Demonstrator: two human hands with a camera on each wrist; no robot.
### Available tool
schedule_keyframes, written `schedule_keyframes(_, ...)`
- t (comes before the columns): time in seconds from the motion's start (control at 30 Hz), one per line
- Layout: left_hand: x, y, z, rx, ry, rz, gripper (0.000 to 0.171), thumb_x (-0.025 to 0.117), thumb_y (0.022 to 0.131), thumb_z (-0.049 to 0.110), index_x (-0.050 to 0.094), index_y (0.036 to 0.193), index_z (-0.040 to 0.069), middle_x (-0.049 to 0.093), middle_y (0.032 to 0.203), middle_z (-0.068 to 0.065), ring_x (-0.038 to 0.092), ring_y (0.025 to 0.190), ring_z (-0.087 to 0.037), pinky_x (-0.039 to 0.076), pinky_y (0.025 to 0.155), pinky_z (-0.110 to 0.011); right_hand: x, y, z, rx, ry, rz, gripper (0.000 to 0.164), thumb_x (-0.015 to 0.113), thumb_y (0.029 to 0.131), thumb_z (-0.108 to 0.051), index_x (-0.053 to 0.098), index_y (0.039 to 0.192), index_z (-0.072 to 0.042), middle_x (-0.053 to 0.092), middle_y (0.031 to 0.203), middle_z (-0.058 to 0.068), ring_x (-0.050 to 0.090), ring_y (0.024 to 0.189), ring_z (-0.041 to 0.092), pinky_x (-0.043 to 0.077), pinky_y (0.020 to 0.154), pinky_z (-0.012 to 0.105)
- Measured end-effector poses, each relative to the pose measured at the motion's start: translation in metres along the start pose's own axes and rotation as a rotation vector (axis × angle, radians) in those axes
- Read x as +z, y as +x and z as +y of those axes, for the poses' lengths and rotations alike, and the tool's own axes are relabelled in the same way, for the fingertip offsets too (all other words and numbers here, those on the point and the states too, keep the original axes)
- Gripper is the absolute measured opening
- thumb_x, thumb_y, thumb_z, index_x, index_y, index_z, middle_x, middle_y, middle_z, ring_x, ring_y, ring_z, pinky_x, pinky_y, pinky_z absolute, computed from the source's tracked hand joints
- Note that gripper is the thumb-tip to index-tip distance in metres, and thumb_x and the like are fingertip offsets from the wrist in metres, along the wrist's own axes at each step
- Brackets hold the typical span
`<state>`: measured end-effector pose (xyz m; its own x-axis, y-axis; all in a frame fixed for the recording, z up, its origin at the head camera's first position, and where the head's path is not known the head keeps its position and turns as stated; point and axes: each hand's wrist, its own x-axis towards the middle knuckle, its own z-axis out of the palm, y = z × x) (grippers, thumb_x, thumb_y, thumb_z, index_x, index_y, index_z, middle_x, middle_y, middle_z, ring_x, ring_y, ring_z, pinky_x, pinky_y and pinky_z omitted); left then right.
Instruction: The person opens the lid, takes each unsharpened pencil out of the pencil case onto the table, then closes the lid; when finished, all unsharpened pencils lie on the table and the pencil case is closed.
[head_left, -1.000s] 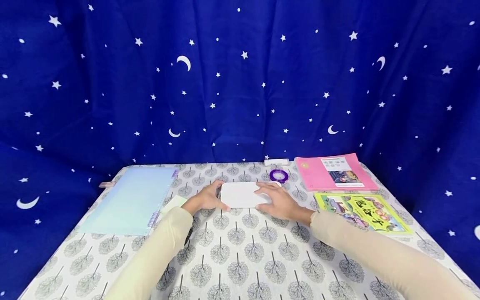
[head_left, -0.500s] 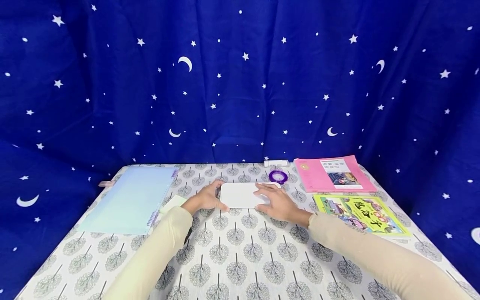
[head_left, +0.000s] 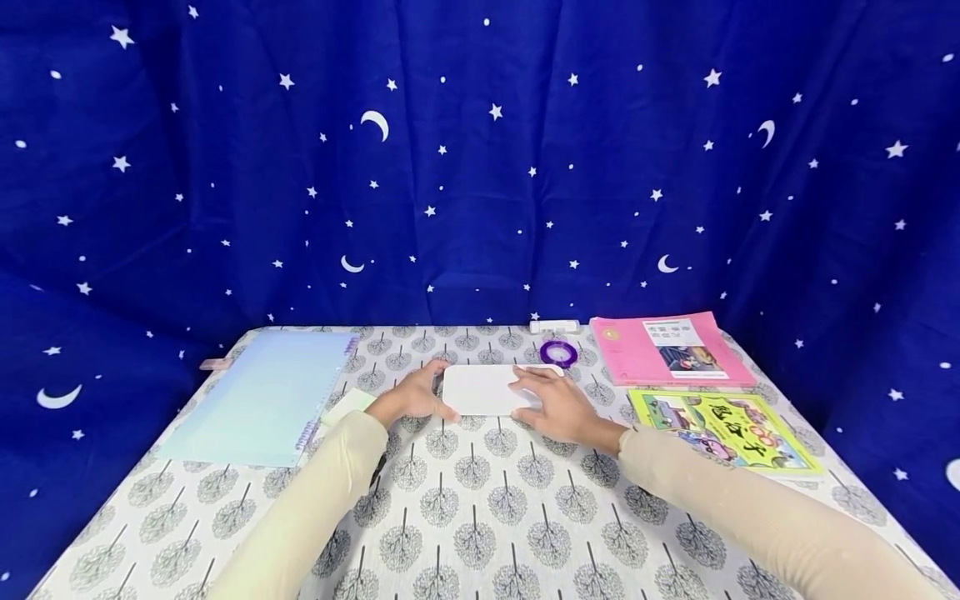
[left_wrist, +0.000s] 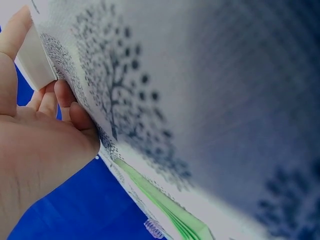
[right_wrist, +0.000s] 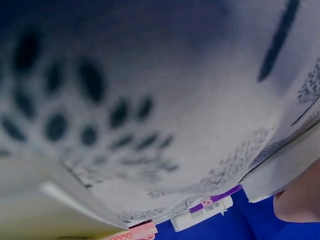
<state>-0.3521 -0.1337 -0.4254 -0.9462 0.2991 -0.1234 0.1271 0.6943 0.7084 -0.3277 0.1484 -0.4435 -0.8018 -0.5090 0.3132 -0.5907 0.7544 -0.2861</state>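
Note:
A flat white box (head_left: pixel 480 390) with rounded corners lies on the tree-patterned tablecloth, in the middle of the head view. At its left end, my left hand (head_left: pixel 414 396) holds it between thumb and fingers, thumb at the near corner. The left wrist view shows the box's pale side (left_wrist: pixel 36 57) between the thumb and the fingers of that hand. My right hand (head_left: pixel 557 406) grips the right end, fingers over the top and far edge, thumb along the near edge. Only a bit of that hand and the box's side (right_wrist: pixel 285 167) appears in the right wrist view.
A pale blue spiral notebook (head_left: pixel 251 400) lies left, with a light green pad (head_left: pixel 350 405) beside my left wrist. Behind the box are a purple tape ring (head_left: pixel 558 342) and a white tube (head_left: pixel 553 327). Pink (head_left: pixel 630 350) and yellow-green books (head_left: pixel 750 429) lie right.

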Motion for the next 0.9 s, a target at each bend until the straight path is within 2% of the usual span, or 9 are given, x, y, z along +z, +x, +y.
schedule_keyframes(0.3,0.0007,0.001,-0.0021,-0.009,0.001,0.001,0.109,0.094,0.063,0.026,0.033,0.152,0.016,0.046,0.148,-0.016,0.041,0.136,-0.037,0.03,0.113,-0.061,-0.0004,-0.0005,-0.0015,-0.002,-0.013,0.004,0.044,0.07,0.091,-0.037,0.065,0.129,-0.017,0.049,0.15,0.003,0.045,0.136,0.033,0.033,0.108,0.066)
schedule_keyframes(0.47,0.0,0.0016,-0.001,0.004,-0.006,0.001,0.108,0.094,0.063,0.026,0.034,0.152,0.015,0.048,0.145,-0.016,0.043,0.134,-0.038,0.03,0.112,-0.062,-0.0028,0.0016,-0.0018,-0.006,0.009,0.001,0.043,0.072,0.089,-0.032,0.066,0.128,-0.013,0.049,0.149,0.006,0.045,0.136,0.036,0.03,0.109,0.068)
schedule_keyframes(0.63,0.0001,0.0006,-0.0007,-0.003,-0.023,0.0,0.107,0.094,0.062,0.024,0.035,0.151,0.014,0.05,0.143,-0.016,0.045,0.132,-0.037,0.031,0.112,-0.061,-0.0029,0.0025,-0.0002,0.016,0.032,-0.016,0.042,0.071,0.089,-0.032,0.067,0.127,-0.013,0.048,0.15,0.003,0.043,0.137,0.034,0.027,0.112,0.065)
schedule_keyframes(0.9,0.0007,0.002,0.0006,0.019,-0.016,0.011,0.105,0.095,0.061,0.021,0.038,0.149,0.013,0.051,0.142,-0.014,0.044,0.133,-0.036,0.03,0.114,-0.058,-0.002,0.001,0.0032,-0.038,-0.027,0.003,0.042,0.069,0.091,-0.037,0.068,0.126,-0.015,0.051,0.147,0.004,0.047,0.134,0.033,0.033,0.109,0.065)
